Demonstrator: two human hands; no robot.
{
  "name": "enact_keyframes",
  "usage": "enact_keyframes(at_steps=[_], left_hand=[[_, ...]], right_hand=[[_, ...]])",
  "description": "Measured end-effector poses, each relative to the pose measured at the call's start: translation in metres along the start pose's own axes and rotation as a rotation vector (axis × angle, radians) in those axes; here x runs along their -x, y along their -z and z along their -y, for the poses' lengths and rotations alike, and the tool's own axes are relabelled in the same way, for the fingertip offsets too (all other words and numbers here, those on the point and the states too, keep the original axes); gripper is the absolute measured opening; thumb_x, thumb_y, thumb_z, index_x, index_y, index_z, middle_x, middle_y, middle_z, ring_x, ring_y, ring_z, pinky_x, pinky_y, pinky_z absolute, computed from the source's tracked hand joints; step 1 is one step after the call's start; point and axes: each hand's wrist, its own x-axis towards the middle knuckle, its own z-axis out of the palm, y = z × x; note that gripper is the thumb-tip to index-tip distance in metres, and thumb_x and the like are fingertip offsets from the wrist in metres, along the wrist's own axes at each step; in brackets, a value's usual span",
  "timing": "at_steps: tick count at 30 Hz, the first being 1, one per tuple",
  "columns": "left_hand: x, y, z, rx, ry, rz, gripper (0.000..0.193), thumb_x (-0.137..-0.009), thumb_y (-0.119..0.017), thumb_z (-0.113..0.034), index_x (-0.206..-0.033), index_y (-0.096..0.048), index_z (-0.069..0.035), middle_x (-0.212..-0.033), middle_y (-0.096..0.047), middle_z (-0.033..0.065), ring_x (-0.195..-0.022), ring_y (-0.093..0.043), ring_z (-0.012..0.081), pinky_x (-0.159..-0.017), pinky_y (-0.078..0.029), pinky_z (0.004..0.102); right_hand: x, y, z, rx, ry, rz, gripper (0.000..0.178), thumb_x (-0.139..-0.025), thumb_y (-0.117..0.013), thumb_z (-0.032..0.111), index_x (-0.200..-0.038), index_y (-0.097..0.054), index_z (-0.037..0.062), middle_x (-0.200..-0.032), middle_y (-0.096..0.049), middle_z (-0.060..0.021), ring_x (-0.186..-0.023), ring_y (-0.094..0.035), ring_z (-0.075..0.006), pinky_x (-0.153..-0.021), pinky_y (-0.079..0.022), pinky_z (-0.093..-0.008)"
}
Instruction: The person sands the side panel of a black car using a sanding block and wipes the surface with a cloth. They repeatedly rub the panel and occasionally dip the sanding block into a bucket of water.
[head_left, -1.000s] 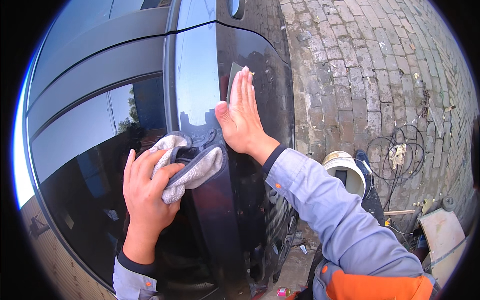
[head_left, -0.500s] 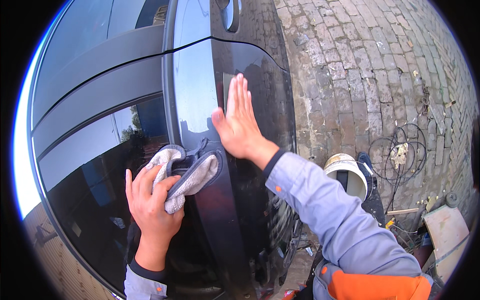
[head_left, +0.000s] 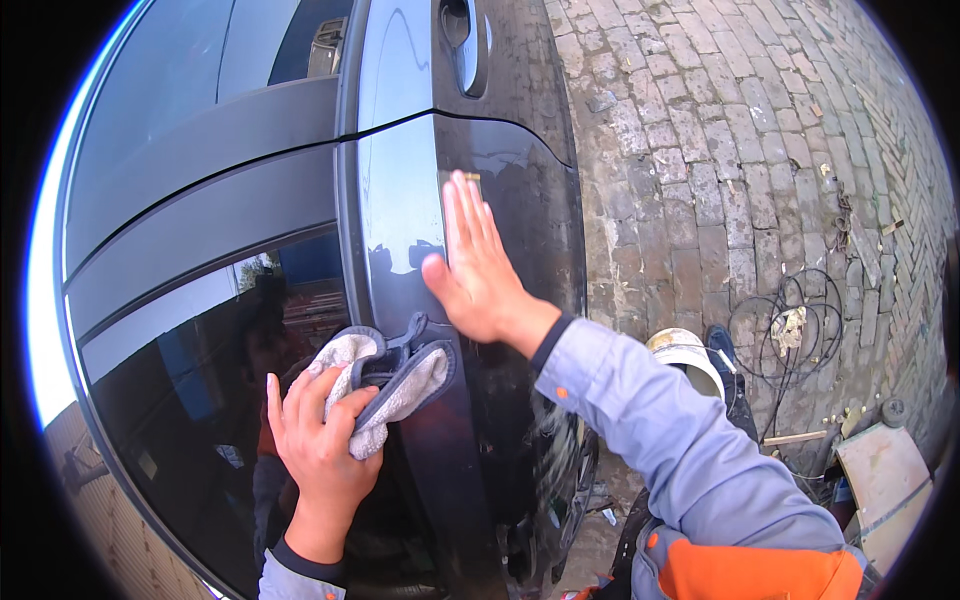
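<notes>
My left hand (head_left: 325,440) is closed around a bunched grey cloth (head_left: 405,390) with dark edging. The cloth rests by the ledge between the dark window (head_left: 190,380) and the door of a black car. My right hand (head_left: 480,270) lies flat along the glossy door panel (head_left: 510,225), fingers straight and thumb spread. A small pale strip (head_left: 472,177) shows beside its fingertips; whether it is a thin sheet under them or a reflection, I cannot tell. Farther up the car is a door handle (head_left: 465,50), beyond the dark seam between two panels.
A whitish bucket (head_left: 690,355) stands on the brick paving (head_left: 700,180), close to my dark shoe (head_left: 722,342). Right of it lie a coiled black cable (head_left: 790,330), a wooden stick (head_left: 795,438) and a pale board (head_left: 885,475). Whitish streaks (head_left: 570,450) mark the lower door.
The view has shifted, so the car and ground sit slightly lower in the picture. Both hands keep nearly the same places on the car, the cloth still held by my left.
</notes>
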Motion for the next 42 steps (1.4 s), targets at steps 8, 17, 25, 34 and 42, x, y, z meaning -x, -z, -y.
enact_keyframes(at_steps=[8,17,25,34,42], left_hand=[[-0.004,0.004,-0.002,0.021,0.021,0.027,0.029,-0.075,-0.087,-0.012,-0.103,-0.081,-0.017,-0.126,-0.073,0.0100,-0.130,-0.064,0.0404,-0.127,-0.032,0.0682],[-0.005,0.003,0.003,0.043,0.010,0.049,0.035,-0.071,-0.081,-0.007,-0.105,-0.078,-0.017,-0.128,-0.072,0.0118,-0.130,-0.065,0.0410,-0.128,-0.031,0.0679],[-0.010,0.002,0.001,0.047,0.030,0.037,0.036,-0.071,-0.082,-0.007,-0.105,-0.078,-0.017,-0.128,-0.072,0.0105,-0.131,-0.065,0.0403,-0.128,-0.030,0.0672],[-0.007,0.000,0.002,0.031,0.060,0.056,0.035,-0.070,-0.089,-0.013,-0.103,-0.081,-0.021,-0.130,-0.073,0.0065,-0.132,-0.063,0.0373,-0.128,-0.029,0.0661],[-0.007,-0.002,0.001,0.013,0.039,0.040,0.035,-0.071,-0.088,-0.012,-0.104,-0.080,-0.020,-0.130,-0.073,0.0071,-0.132,-0.064,0.0376,-0.128,-0.030,0.0670]], right_hand=[[0.077,0.030,0.072,-0.270,-0.098,0.129,0.115,-0.107,-0.036,0.079,-0.175,0.001,-0.0044,-0.182,-0.003,-0.0343,-0.169,-0.001,-0.0522,-0.135,-0.005,-0.0623],[-0.065,0.028,-0.011,-0.117,-0.075,0.026,0.108,-0.111,-0.031,0.074,-0.172,-0.008,-0.0120,-0.180,-0.007,-0.0355,-0.170,-0.005,-0.0473,-0.138,-0.005,-0.0534],[0.078,0.031,0.071,-0.184,-0.055,0.193,0.115,-0.107,-0.037,0.078,-0.174,0.002,-0.0062,-0.180,-0.002,-0.0364,-0.169,0.000,-0.0532,-0.136,-0.004,-0.0611],[0.042,0.015,0.026,-0.089,-0.074,0.187,0.115,-0.107,-0.037,0.078,-0.174,0.001,-0.0067,-0.180,-0.001,-0.0373,-0.169,0.000,-0.0532,-0.136,-0.004,-0.0622],[0.052,0.020,0.034,-0.030,-0.054,0.225,0.118,-0.106,-0.044,0.077,-0.173,0.000,-0.0097,-0.181,-0.003,-0.0363,-0.169,-0.002,-0.0531,-0.136,-0.006,-0.0616]])
